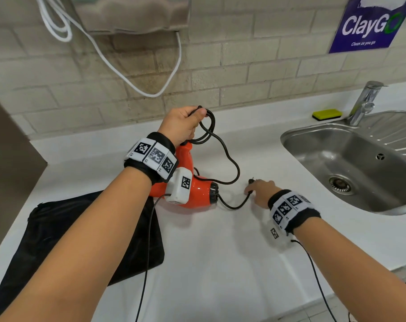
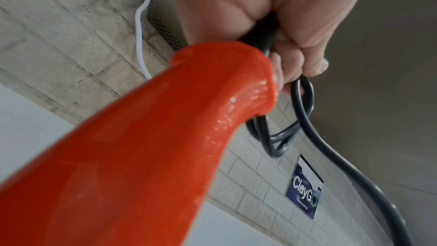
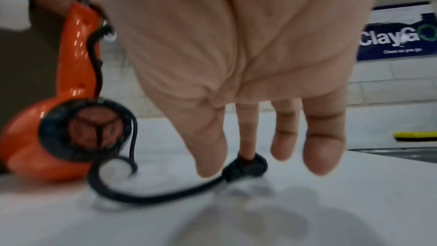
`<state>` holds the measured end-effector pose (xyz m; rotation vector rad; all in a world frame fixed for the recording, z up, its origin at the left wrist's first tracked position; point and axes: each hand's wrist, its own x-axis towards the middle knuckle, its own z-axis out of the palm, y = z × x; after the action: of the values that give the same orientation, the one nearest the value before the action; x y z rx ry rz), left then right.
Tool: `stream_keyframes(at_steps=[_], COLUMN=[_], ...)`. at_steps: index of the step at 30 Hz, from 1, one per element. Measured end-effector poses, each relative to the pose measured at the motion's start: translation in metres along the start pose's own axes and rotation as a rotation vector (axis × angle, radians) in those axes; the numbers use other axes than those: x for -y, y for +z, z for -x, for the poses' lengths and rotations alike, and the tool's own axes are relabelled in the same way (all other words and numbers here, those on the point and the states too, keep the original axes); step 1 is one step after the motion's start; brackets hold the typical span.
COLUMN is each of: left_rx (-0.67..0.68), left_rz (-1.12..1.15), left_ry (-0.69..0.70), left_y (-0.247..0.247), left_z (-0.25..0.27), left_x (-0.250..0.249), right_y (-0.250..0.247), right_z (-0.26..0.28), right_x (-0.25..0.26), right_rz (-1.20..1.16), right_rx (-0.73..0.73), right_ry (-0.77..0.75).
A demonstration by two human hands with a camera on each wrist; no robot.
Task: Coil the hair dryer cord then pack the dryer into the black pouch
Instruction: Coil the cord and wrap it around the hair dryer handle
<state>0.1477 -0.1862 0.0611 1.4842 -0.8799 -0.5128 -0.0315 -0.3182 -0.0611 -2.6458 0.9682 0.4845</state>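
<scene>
An orange hair dryer (image 1: 198,190) lies on the white counter, its handle pointing to the wall. My left hand (image 1: 185,123) grips several loops of the black cord (image 1: 232,159) at the handle's end; the left wrist view shows my fingers (image 2: 300,44) curled round the loops (image 2: 305,100) beside the handle (image 2: 141,156). The rest of the cord snakes right to the plug (image 1: 251,182). My right hand (image 1: 261,190) is down at the plug (image 3: 248,164), thumb and index finger pinching it, other fingers straight. The black pouch (image 1: 69,228) lies flat under my left forearm.
A steel sink (image 1: 313,145) with a tap (image 1: 364,101) and a yellow sponge (image 1: 327,114) is at the right. A white cable (image 1: 150,89) hangs on the brick wall. A brown panel (image 1: 6,170) stands at the left edge.
</scene>
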Motion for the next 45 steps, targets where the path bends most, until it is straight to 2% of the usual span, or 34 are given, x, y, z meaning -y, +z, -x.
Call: stream_keyframes(at_steps=[11, 14, 17, 20, 22, 25, 28, 29, 31, 34, 38, 41, 45], left_rx=[-0.035, -0.034, -0.024, -0.015, -0.013, -0.006, -0.014, -0.018, -0.009, 0.026, 0.041, 0.068, 0.163], left_rz=[-0.007, -0.007, -0.003, 0.022, 0.049, 0.043, 0.041, 0.040, 0.047, 0.068, 0.066, 0.020, -0.062], left_ry=[-0.003, -0.009, -0.014, -0.032, -0.043, -0.051, -0.058, -0.063, -0.075, -0.082, -0.079, -0.062, -0.041], left_y=[0.000, 0.002, 0.004, 0.004, 0.003, 0.000, -0.001, -0.001, 0.001, 0.005, 0.008, 0.009, 0.015], left_z=[0.008, 0.009, 0.011, 0.013, 0.013, 0.012, 0.011, 0.011, 0.011, 0.010, 0.009, 0.006, 0.007], left_x=[-0.001, -0.002, -0.005, -0.007, -0.007, -0.007, -0.007, -0.008, -0.008, -0.009, -0.010, -0.009, -0.009], right_y=[0.013, 0.015, 0.012, 0.007, 0.000, -0.020, -0.047, -0.054, -0.063, -0.067, -0.063, -0.065, -0.078], right_z=[-0.007, -0.008, -0.013, -0.015, -0.012, -0.001, 0.020, 0.027, 0.035, 0.037, 0.033, 0.031, 0.025], right_x=[0.004, 0.006, 0.006, 0.006, 0.009, 0.018, 0.042, 0.051, 0.062, 0.072, 0.077, 0.081, 0.093], right_rz=[-0.044, -0.055, -0.168, -0.208, -0.406, -0.795, -1.052, -1.085, -1.049, -0.937, -0.786, -0.735, -0.841], right_rx=[-0.024, 0.019, -0.044, -0.101, -0.224, -0.538, -0.827, -0.881, -0.926, -0.904, -0.907, -0.929, -1.026], right_ry=[0.066, 0.151, 0.215, 0.213, 0.156, 0.021, -0.297, -0.392, -0.508, -0.556, -0.543, -0.476, -0.440])
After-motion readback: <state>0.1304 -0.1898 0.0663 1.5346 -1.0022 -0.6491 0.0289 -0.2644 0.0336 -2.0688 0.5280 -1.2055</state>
